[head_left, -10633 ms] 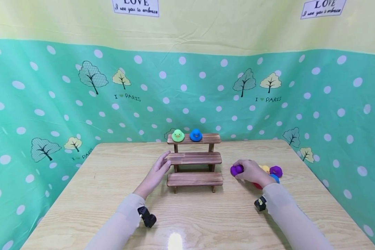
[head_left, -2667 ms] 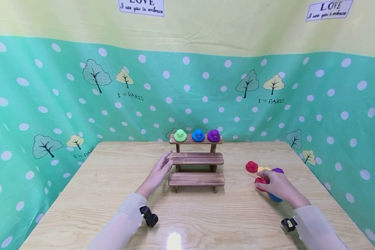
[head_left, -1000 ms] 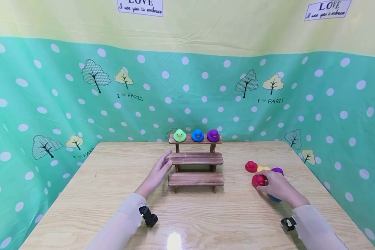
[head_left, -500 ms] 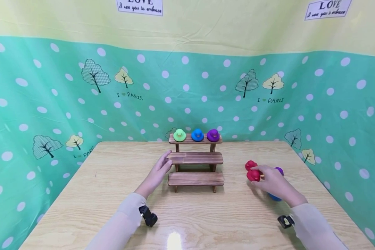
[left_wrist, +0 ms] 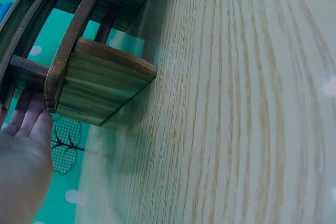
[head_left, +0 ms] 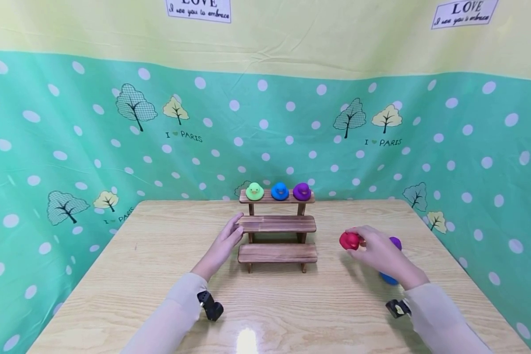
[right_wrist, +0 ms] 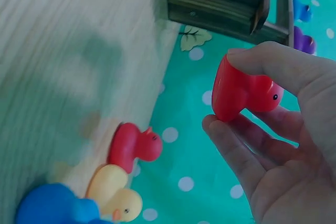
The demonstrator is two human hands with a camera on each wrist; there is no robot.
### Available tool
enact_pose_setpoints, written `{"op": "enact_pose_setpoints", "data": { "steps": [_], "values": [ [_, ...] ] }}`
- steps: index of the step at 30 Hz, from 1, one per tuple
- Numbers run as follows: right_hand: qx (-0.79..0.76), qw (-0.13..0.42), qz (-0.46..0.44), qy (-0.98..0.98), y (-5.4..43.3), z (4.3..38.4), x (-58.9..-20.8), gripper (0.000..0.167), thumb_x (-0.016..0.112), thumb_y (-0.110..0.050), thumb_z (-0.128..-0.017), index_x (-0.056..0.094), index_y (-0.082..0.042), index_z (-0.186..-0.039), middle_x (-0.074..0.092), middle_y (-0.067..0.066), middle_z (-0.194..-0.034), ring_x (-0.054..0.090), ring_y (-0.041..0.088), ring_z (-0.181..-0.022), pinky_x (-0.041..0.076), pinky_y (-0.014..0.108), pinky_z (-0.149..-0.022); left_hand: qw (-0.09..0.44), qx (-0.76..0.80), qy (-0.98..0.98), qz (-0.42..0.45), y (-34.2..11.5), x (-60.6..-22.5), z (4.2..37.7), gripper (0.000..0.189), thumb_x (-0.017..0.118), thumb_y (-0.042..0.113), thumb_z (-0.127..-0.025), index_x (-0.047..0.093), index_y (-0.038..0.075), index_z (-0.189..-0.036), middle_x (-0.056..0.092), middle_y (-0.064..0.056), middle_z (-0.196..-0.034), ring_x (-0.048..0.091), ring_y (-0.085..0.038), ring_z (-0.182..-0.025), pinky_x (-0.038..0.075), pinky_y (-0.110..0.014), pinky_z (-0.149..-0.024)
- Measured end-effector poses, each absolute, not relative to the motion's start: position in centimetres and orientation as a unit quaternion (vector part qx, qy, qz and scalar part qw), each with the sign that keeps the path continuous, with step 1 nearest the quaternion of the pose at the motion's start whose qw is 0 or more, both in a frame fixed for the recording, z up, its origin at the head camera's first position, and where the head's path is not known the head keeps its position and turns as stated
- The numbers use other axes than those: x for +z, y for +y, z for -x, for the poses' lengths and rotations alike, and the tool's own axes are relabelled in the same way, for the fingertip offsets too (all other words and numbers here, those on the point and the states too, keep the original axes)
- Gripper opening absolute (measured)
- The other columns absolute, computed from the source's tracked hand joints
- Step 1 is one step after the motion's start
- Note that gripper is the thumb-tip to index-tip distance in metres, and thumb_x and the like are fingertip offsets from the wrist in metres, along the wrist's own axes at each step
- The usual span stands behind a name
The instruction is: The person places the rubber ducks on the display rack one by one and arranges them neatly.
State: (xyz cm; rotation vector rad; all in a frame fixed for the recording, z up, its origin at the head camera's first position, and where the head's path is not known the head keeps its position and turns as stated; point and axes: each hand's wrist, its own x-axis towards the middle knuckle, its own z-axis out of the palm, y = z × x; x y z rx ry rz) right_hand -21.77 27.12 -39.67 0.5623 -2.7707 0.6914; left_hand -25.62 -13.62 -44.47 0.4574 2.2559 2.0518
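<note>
Thumb and fingers of my right hand (head_left: pixel 380 255) pinch a red rubber duck (right_wrist: pixel 233 90), held up off the table to the right of the wooden three-step shelf (head_left: pixel 276 253). My left hand (head_left: pixel 220 244) has its fingers extended at the left end of the shelf's middle step. In the left wrist view those fingertips reach in behind the edge of a step. Along the top step sit a green duck (head_left: pixel 254 192), a blue duck (head_left: pixel 280 192) and a purple duck (head_left: pixel 302 192). Both lower steps carry no ducks.
Below the right hand, a second red duck (right_wrist: pixel 126 148), a yellow duck (right_wrist: pixel 107 190) and a blue duck (right_wrist: pixel 50 205) lie on the table (head_left: pixel 168 314). Another purple duck (head_left: pixel 396 243) shows beyond the right hand. A dotted curtain (head_left: pixel 221 123) stands behind the table.
Earlier, my right hand had a purple duck, which now sits on the top step's right end. Since then it has taken the red duck from the group and moved it up and left. Left hand stays put.
</note>
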Motion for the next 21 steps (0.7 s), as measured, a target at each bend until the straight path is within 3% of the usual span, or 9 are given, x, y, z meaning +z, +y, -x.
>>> {"op": "enact_pose_setpoints", "data": {
  "steps": [7,14,21],
  "values": [
    [0.252,0.126,-0.204,-0.938,25.9,21.8,-39.0,0.045,0.083,-0.01,-0.081,0.066,0.001,-0.121,0.065,0.011,-0.106,0.065,0.026,-0.093,0.061,0.041,-0.079,0.033,0.676,0.723,-0.142,-13.4,-44.3,25.6,0.055,0.041,0.019,-0.109,0.022,0.004,-0.158,0.023,-0.032,-0.156,0.027,-0.044,-0.144,0.027,-0.048,-0.119],
    [0.254,0.164,-0.228,-0.925,25.0,22.2,-38.8,0.045,0.084,-0.01,-0.079,0.068,0.0,-0.12,0.064,0.005,-0.099,0.061,0.021,-0.084,0.058,0.031,-0.07,0.037,0.684,0.716,-0.136,-13.3,-44.0,25.4,0.053,0.037,0.016,-0.11,0.021,0.004,-0.158,0.016,-0.031,-0.159,0.021,-0.044,-0.146,0.024,-0.048,-0.12],
    [0.267,0.172,-0.242,-0.917,23.7,22.7,-38.5,0.045,0.084,-0.011,-0.08,0.068,-0.001,-0.121,0.066,0.006,-0.101,0.063,0.023,-0.088,0.06,0.041,-0.073,0.038,0.689,0.711,-0.136,-13.3,-44.3,25.6,0.052,0.036,0.016,-0.11,0.022,0.002,-0.158,0.016,-0.031,-0.159,0.019,-0.044,-0.147,0.023,-0.049,-0.121]
  ]
}}
